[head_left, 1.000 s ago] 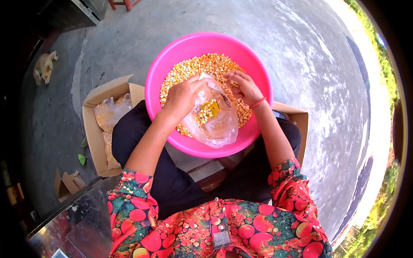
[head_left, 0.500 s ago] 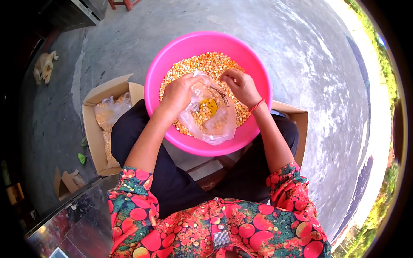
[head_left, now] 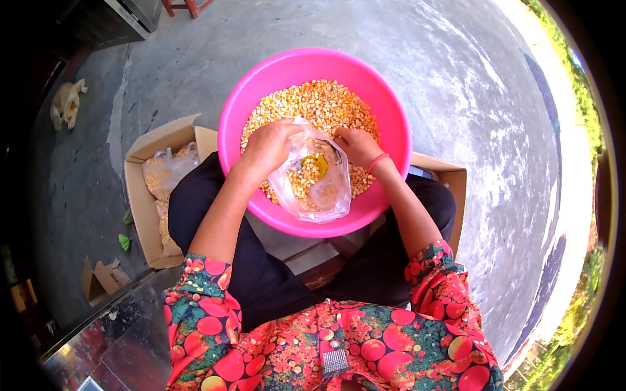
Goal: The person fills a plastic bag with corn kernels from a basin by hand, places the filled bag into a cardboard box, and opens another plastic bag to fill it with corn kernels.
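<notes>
A large pink basin (head_left: 386,85) of loose corn kernels (head_left: 313,98) sits in front of my lap. Inside it is a clear plastic bag (head_left: 323,205), its mouth spread toward me, with some corn and a yellow patch (head_left: 322,165) showing in it; I cannot tell what the patch is. My left hand (head_left: 269,148) is closed on the bag's upper left edge. At the upper right edge, my right hand (head_left: 360,147) has its fingers bent and pinched on the plastic, a red bracelet at its wrist. Both sets of fingertips are partly hidden.
At the left stands an open cardboard box (head_left: 135,189) with bagged corn (head_left: 171,166) in it. Another cardboard box (head_left: 453,179) is partly behind my right knee. A dog (head_left: 67,103) lies on the concrete floor (head_left: 482,124) far left. A red stool (head_left: 189,6) shows at the top.
My right hand has come down and closed on the bag's right edge, where before it hovered over the corn. My left hand has shifted slightly toward me, still holding the bag.
</notes>
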Action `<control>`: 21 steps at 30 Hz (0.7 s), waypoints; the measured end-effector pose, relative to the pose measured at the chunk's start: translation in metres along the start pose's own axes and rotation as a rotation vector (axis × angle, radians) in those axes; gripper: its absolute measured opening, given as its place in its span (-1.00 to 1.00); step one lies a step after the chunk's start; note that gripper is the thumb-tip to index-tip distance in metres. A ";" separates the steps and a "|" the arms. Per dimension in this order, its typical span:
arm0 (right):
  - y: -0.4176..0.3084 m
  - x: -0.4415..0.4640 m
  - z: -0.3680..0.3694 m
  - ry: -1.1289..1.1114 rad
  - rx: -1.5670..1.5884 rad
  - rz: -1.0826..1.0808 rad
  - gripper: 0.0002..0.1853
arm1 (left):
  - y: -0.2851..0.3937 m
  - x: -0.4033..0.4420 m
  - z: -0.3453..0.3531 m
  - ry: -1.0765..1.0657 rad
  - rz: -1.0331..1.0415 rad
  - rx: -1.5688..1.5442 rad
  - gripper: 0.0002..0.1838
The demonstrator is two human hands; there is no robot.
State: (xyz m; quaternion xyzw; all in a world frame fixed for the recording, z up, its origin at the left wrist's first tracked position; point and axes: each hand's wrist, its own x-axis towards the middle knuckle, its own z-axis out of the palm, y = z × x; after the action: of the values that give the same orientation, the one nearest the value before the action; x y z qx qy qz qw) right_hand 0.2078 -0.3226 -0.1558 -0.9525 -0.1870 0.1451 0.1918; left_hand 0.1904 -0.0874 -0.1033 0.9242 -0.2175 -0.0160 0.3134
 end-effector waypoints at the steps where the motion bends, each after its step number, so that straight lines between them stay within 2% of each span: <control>1: 0.005 0.004 -0.003 0.025 0.265 0.049 -0.83 | 0.000 0.000 0.000 0.009 0.012 -0.006 -0.60; 2: 0.008 0.006 -0.005 0.050 0.529 0.098 -0.81 | 0.000 0.000 0.000 0.009 0.012 -0.007 -0.60; 3: -0.003 0.001 -0.027 -0.101 0.813 0.295 -0.78 | -0.001 0.000 0.000 -0.004 0.011 -0.006 -0.60; 4: -0.006 -0.001 -0.033 -0.101 0.812 0.295 -0.78 | -0.002 0.001 0.000 -0.016 0.009 -0.004 -0.60; 6: -0.008 -0.003 -0.041 -0.034 1.348 0.280 -0.79 | -0.003 0.001 0.002 -0.026 0.003 -0.013 -0.60; 8: -0.015 -0.003 -0.048 -0.009 1.416 0.270 -0.78 | -0.003 0.002 0.002 -0.034 -0.002 -0.022 -0.60; 10: -0.020 -0.002 -0.050 0.093 1.597 0.173 -0.76 | -0.004 0.002 0.002 -0.072 -0.015 -0.037 -0.60; 11: -0.022 -0.002 -0.051 0.068 1.614 0.083 -0.72 | -0.004 0.002 0.002 -0.070 -0.016 -0.036 -0.60; 12: -0.029 -0.005 -0.058 0.068 1.614 0.081 -0.72 | -0.003 0.002 0.002 -0.071 -0.018 -0.029 -0.60; 14: -0.049 -0.014 -0.073 -0.198 1.586 -0.173 -0.67 | -0.003 0.002 0.001 -0.072 -0.021 -0.023 -0.60; 15: -0.055 -0.016 -0.072 -0.199 1.485 -0.337 -0.63 | -0.003 0.002 0.001 -0.068 -0.019 -0.036 -0.60; 16: -0.054 -0.015 -0.071 -0.200 1.486 -0.337 -0.63 | -0.002 0.001 0.001 -0.065 -0.017 -0.049 -0.60; 19: -0.030 -0.007 -0.058 -0.018 1.045 0.041 -0.69 | -0.001 0.000 0.001 -0.041 -0.017 -0.018 -0.60; 20: -0.017 -0.005 -0.050 -0.015 1.045 0.044 -0.69 | -0.001 0.001 0.001 -0.042 -0.015 -0.020 -0.60; 21: -0.012 -0.003 -0.047 0.060 0.688 0.061 -0.74 | -0.002 0.002 0.001 -0.054 -0.020 -0.036 -0.60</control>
State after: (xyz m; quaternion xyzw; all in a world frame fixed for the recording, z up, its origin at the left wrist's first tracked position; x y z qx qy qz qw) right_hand 0.2181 -0.3282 -0.1088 -0.8411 -0.0929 0.1770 0.5026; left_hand 0.1924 -0.0877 -0.1052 0.9198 -0.2163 -0.0482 0.3237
